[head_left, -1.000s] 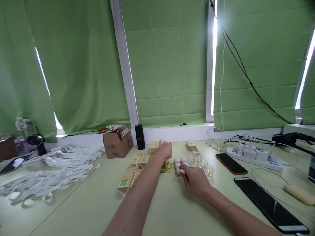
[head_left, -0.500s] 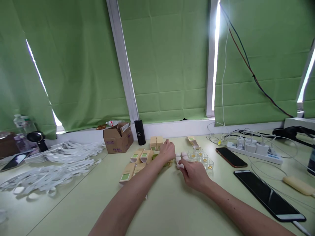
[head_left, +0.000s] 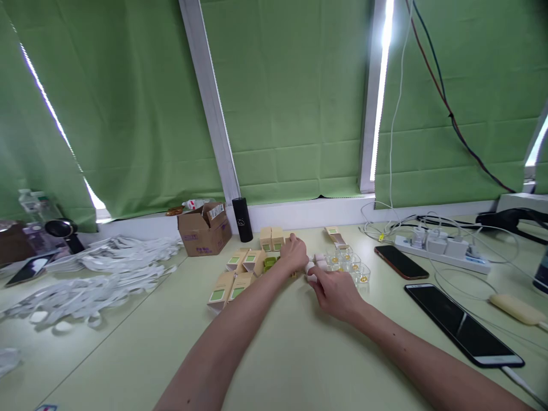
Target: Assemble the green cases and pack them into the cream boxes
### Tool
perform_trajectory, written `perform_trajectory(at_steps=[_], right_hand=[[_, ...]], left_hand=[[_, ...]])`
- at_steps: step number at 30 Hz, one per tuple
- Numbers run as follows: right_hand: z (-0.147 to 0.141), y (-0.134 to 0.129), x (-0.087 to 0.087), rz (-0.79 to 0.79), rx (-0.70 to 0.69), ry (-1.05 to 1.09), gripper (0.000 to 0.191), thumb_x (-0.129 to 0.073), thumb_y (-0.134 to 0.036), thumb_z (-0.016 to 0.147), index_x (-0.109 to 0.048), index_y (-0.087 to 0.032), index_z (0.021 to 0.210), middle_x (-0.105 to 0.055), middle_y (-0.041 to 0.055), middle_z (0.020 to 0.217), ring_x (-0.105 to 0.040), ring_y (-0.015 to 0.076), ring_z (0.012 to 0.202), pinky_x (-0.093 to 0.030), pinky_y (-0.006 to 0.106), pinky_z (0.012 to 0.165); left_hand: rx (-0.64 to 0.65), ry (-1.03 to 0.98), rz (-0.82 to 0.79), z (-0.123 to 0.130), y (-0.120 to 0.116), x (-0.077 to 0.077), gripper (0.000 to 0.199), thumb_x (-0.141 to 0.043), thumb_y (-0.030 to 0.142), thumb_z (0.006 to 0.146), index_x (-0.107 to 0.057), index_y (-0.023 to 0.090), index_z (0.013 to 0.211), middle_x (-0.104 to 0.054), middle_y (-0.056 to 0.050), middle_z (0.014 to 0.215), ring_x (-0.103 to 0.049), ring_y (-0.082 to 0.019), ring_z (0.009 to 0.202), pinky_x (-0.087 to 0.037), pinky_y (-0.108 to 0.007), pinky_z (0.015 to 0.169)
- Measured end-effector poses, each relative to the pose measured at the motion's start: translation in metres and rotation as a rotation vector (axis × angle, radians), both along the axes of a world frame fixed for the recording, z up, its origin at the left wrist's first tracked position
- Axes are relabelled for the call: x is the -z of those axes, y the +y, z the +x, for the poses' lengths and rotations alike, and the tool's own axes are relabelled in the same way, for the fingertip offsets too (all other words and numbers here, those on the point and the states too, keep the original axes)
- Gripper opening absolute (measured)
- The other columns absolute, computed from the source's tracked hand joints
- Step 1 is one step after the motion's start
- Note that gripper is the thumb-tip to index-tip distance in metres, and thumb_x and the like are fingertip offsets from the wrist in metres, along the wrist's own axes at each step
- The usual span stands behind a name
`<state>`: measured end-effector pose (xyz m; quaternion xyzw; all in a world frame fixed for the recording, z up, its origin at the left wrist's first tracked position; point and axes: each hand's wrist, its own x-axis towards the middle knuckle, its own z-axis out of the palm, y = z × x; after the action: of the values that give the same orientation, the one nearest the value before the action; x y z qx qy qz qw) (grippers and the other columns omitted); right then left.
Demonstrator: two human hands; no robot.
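My left hand reaches to the middle of the table, its fingers curled down beside small white cylindrical pieces. What it holds, if anything, is hidden. Close to it, thumb and forefinger of my right hand close on a small white cylinder at the near edge of that group. Clear small cups with gold-coloured centres stand to the right of the pieces. Left of my left hand are several kraft-paper boxes with green labels, and a green object partly covered by my wrist.
Behind stand an open cardboard box and a black cylinder. White straps spread at left. Two phones and a power strip with cables lie at right. A flat kraft piece lies farther back.
The camera view has shifted slightly. My left hand has turned a little and moved toward the white pieces; my right hand stays at the near white cylinder.
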<state>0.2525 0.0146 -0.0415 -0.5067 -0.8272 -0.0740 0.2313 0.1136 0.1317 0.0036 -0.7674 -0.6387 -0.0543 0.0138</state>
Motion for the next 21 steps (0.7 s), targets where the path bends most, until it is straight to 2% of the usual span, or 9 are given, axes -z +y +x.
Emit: perform_trajectory(at_steps=[3,14,21], right_hand=[[0.000,-0.001,-0.001,-0.005,-0.005,0.000,0.019,-0.051,-0.022,0.099,-0.064,-0.023,0.112,-0.079,0.0047,0.083,-0.071,0.0225,0.069,-0.018,0.031,0.058],[-0.002,-0.004,-0.003,-0.036,-0.006,0.009,0.017,-0.053,-0.023,0.099,-0.063,-0.024,0.112,-0.080,0.0036,0.086,-0.071,0.0217,0.071,-0.020,0.031,0.058],[-0.003,-0.005,-0.005,-0.049,-0.005,0.010,0.015,-0.054,-0.023,0.098,-0.063,-0.024,0.111,-0.080,0.0038,0.087,-0.071,0.0216,0.071,-0.023,0.031,0.058]], left_hand=[[-0.025,-0.026,-0.009,0.002,0.009,0.002,0.043,-0.069,0.035,0.099,-0.059,0.017,0.136,-0.059,-0.013,0.141,-0.065,-0.028,0.119,-0.059,-0.048,0.096],[-0.116,-0.102,-0.106,0.010,0.053,0.005,0.039,-0.069,0.036,0.099,-0.062,0.016,0.133,-0.065,-0.012,0.133,-0.068,-0.026,0.113,-0.060,-0.046,0.094],[-0.106,-0.135,-0.097,0.007,0.059,0.005,0.040,-0.069,0.036,0.099,-0.062,0.017,0.133,-0.064,-0.011,0.134,-0.068,-0.026,0.113,-0.060,-0.047,0.095]])
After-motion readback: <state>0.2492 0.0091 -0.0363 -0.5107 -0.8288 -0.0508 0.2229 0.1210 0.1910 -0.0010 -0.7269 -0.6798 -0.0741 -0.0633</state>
